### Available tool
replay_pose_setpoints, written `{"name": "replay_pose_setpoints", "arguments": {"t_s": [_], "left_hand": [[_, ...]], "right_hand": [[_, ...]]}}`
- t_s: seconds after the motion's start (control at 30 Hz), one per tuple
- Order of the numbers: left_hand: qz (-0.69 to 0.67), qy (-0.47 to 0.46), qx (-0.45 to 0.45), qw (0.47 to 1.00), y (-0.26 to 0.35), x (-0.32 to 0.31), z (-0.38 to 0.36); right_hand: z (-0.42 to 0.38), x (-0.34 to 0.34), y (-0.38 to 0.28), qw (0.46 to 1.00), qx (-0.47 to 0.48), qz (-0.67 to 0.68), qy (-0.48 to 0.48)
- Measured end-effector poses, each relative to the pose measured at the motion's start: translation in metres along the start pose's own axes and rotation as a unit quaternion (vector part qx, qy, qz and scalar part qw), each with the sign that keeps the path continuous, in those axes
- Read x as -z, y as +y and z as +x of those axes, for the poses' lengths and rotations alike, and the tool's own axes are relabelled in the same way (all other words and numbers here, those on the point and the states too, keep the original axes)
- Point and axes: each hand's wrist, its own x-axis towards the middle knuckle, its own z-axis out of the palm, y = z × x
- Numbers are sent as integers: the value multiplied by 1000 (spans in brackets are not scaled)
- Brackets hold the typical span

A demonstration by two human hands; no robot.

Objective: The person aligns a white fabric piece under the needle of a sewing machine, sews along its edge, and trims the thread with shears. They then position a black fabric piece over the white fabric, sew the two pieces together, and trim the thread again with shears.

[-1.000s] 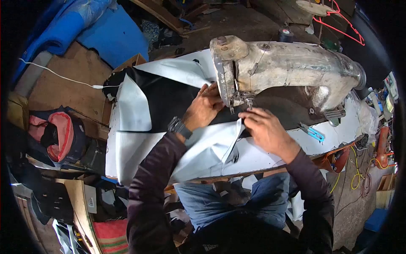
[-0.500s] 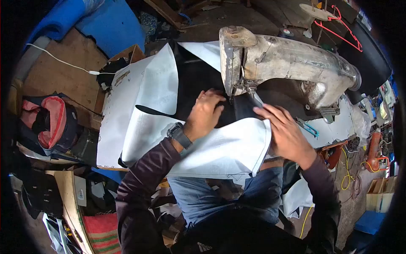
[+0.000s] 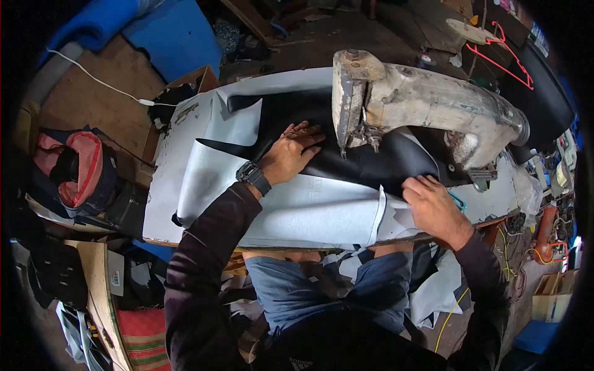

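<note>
A large black sheet material with a whitish backing [image 3: 297,210] lies folded and rumpled over the sewing machine table [image 3: 164,191]. My left hand [image 3: 291,153], with a watch on the wrist, rests flat on the black side, fingers spread. At the sheet's right edge, my right hand [image 3: 435,207] has its fingers curled and pinched on the material. The worn sewing machine [image 3: 427,99] reaches in from the right, its needle end above the black side between my hands. Part of the sheet passes under the machine's arm.
Small teal-handled snips [image 3: 458,201] lie partly hidden beside my right hand. An open bag with pink lining [image 3: 80,170] stands at the left. A white cable [image 3: 93,78] runs to the table's left end. Scraps [image 3: 436,287] lie below the table.
The sheet has spread flatter and shifted under the machine, with more black showing right of the needle. My right hand has moved right and down, its fingers now curled. The left stays flat.
</note>
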Motion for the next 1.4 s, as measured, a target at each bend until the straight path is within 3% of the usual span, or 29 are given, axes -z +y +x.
{"name": "replay_pose_setpoints", "arguments": {"t_s": [0.07,0.17,0.27,0.33,0.37,0.47,0.53,0.63,0.73,0.87,0.93,1.03,1.13,1.23,1.37,1.4], "left_hand": [[19,26,-1,999,5,-1,-2],[11,-34,32,999,22,4,11],[-83,-19,38,996,52,-3,11],[14,17,8,1000,63,-13,-2],[29,17,14,999,59,-16,-9],[49,10,31,998,57,-7,-29],[59,4,46,997,57,-1,-38],[77,-11,71,994,69,5,-45],[83,9,67,994,69,0,-41],[60,66,-13,996,65,-7,-39],[-13,66,-67,996,62,-6,-36],[-37,53,-86,994,61,-4,-36],[-53,56,-60,995,66,-5,-35],[-57,56,-26,996,81,-4,-30],[-42,96,-42,994,80,-12,-31],[-41,90,-43,994,81,-11,-32]], "right_hand": [[-5,11,-10,995,-47,91,-9],[11,32,-16,954,-50,295,-4],[40,18,-42,949,25,304,83],[59,14,-66,950,-49,307,8],[64,-2,-66,962,11,272,0],[43,-3,-77,964,53,245,-84],[24,-6,-78,958,33,281,-39],[23,-2,-53,956,-101,267,-62],[50,2,-51,934,-125,335,13],[96,-43,-26,903,-176,373,122],[115,-56,-14,938,-198,261,115],[129,-66,-13,923,-252,277,87],[133,-74,-13,915,-260,286,114],[131,-65,-14,921,-284,260,63],[126,-78,-13,927,-207,277,144],[123,-73,-15,933,-197,275,122]]}}
